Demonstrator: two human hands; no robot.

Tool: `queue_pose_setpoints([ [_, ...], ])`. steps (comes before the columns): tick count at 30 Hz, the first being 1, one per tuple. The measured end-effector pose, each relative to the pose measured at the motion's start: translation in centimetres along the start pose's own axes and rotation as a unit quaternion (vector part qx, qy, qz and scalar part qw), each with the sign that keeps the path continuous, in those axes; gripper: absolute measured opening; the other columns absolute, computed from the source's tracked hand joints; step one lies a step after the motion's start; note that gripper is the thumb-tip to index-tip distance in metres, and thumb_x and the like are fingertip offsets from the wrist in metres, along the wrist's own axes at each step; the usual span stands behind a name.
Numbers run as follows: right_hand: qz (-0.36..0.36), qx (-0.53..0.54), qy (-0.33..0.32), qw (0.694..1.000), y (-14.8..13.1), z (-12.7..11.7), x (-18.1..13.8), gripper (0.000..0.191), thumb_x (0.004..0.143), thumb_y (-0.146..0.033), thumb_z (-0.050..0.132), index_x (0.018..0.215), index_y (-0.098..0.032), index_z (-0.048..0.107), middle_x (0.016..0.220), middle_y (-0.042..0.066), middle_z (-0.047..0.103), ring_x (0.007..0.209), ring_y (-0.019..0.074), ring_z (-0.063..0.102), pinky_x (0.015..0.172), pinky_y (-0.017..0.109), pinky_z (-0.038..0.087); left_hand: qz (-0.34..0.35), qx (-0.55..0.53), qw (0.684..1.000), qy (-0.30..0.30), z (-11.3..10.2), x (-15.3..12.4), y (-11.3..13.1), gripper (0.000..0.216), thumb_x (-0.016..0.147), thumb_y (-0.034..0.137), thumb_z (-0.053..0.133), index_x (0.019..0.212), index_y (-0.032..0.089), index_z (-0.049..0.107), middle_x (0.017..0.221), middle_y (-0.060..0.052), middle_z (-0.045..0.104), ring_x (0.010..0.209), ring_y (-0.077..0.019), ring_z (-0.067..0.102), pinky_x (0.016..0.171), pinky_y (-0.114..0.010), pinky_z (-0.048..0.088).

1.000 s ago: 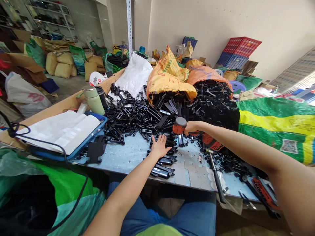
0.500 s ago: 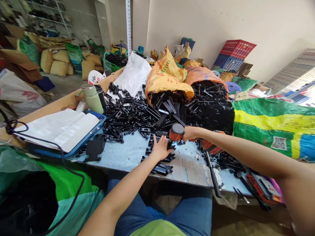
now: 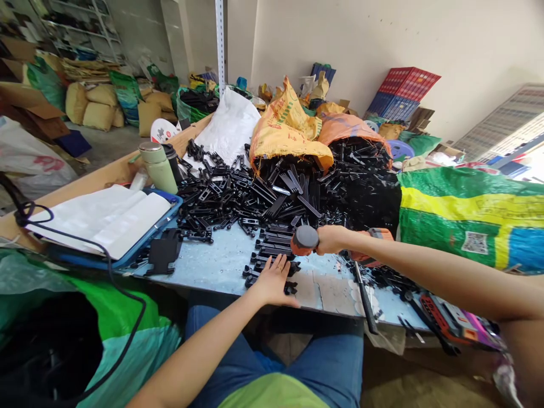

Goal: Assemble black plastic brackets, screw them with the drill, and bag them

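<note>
Now, in the head view, the bare left hand has slid down to the near end of the row of slim black parts, palm down, fingers spread. The bare right hand, curled around the orange-and-grey power drill, has followed, so the tool's head hangs over the row's right side; its tip is hidden. That seems to bring the work to the nearer parts, with the farther ones uncovered. Watch the tabletop's front edge, just below the row! Sideways there's room: pale blue tabletop left of the row, worn grey patches right of it, up to the long black-handled tool. Beyond the row, a tangled heap of loose black parts crowds in.
</note>
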State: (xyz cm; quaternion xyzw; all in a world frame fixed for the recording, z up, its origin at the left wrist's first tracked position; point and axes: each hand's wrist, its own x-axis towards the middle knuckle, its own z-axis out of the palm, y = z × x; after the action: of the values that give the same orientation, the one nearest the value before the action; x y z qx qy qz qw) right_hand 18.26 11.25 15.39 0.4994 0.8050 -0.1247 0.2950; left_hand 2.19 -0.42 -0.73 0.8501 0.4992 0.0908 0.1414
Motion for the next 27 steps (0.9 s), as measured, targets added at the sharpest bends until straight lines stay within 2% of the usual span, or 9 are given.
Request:
queue_pose_setpoints([
  [3, -0.014, -0.045, 0.025, 0.999, -0.6, 0.3, -1.5, 0.030, 0.057, -0.033, 0.061, 0.080, -0.015, 0.068, 0.078, 0.011, 0.066, 0.073, 0.0275, 0.063, 0.053, 0.028, 0.041, -0.019, 0.045, 0.998, 0.038, 0.7, -1.3, 0.3, 0.096, 0.070, 0.071, 0.045, 0.140, 0.009, 0.023, 0.148, -0.017, 0.016, 0.137, -0.0298, 0.007, 0.110, -0.048, 0.003],
  [5, -0.032, -0.065, 0.015, 0.997, -0.9, 0.6, -1.9, 0.030, 0.057, -0.035, 0.060, 0.079, -0.016, 0.068, 0.076, 0.010, 0.066, 0.070, 0.0263, 0.063, 0.053, 0.027, 0.041, -0.039, 0.062, 0.996, 0.059, 1.3, -1.5, 0.4, 0.091, 0.072, 0.067, 0.047, 0.139, 0.008, 0.026, 0.147, -0.018, 0.020, 0.136, -0.0302, 0.011, 0.110, -0.048, 0.004],
  [9, -0.051, -0.093, -0.028, 0.994, -1.7, 1.5, -1.5, 0.025, 0.058, -0.032, 0.058, 0.074, -0.016, 0.069, 0.069, 0.007, 0.066, 0.064, 0.0236, 0.062, 0.052, 0.027, 0.041, -0.029, 0.068, 0.994, 0.082, 2.0, -1.3, 0.4, 0.089, 0.072, 0.066, 0.049, 0.137, 0.008, 0.030, 0.145, -0.018, 0.024, 0.136, -0.0299, 0.015, 0.110, -0.047, 0.008],
  [12, -0.048, -0.113, -0.020, 0.992, -2.1, 2.2, -1.7, 0.023, 0.057, -0.028, 0.058, 0.072, -0.014, 0.069, 0.069, 0.010, 0.066, 0.065, 0.0243, 0.062, 0.054, 0.028, 0.043, -0.027, 0.065, 0.993, 0.098, 2.0, -1.3, 0.5, 0.087, 0.072, 0.064, 0.051, 0.137, 0.008, 0.031, 0.145, -0.017, 0.026, 0.135, -0.0292, 0.017, 0.110, -0.046, 0.009],
  [17, -0.027, -0.098, 0.034, 0.994, -3.1, 2.2, -4.6, 0.032, 0.059, -0.034, 0.058, 0.082, -0.015, 0.069, 0.077, 0.012, 0.067, 0.071, 0.0268, 0.063, 0.057, 0.030, 0.044, -0.032, 0.050, 0.992, 0.109, 1.8, -1.5, 0.6, 0.086, 0.072, 0.061, 0.055, 0.136, 0.008, 0.033, 0.143, -0.018, 0.030, 0.134, -0.0294, 0.021, 0.110, -0.045, 0.011],
  [20, -0.047, -0.092, 0.018, 0.995, -4.1, 1.8, -5.9, 0.030, 0.058, -0.035, 0.059, 0.081, -0.018, 0.070, 0.076, 0.010, 0.067, 0.071, 0.0270, 0.064, 0.058, 0.031, 0.044, -0.038, 0.038, 0.992, 0.113, 1.7, -1.5, 0.7, 0.086, 0.071, 0.059, 0.058, 0.137, 0.009, 0.033, 0.142, -0.018, 0.031, 0.134, -0.0303, 0.022, 0.110, -0.046, 0.012],
  [24, -0.055, -0.082, -0.009, 0.995, -5.1, 2.2, -5.9, 0.022, 0.055, -0.027, 0.060, 0.072, -0.017, 0.069, 0.072, 0.010, 0.067, 0.065, 0.0265, 0.064, 0.054, 0.030, 0.044, -0.035, 0.032, 0.993, 0.111, 1.7, -1.5, 0.9, 0.081, 0.070, 0.057, 0.060, 0.137, 0.018, 0.034, 0.143, -0.013, 0.032, 0.134, -0.0307, 0.020, 0.109, -0.048, 0.011],
  [27, -0.054, -0.053, 0.018, 0.997, -4.7, 3.7, -5.8, 0.020, 0.056, -0.027, 0.060, 0.070, -0.016, 0.069, 0.071, 0.011, 0.068, 0.064, 0.0263, 0.063, 0.053, 0.030, 0.044, -0.031, 0.045, 0.992, 0.115, 1.8, -1.5, 1.0, 0.081, 0.072, 0.057, 0.058, 0.138, 0.017, 0.032, 0.144, -0.013, 0.029, 0.135, -0.0302, 0.019, 0.110, -0.048, 0.010],
])
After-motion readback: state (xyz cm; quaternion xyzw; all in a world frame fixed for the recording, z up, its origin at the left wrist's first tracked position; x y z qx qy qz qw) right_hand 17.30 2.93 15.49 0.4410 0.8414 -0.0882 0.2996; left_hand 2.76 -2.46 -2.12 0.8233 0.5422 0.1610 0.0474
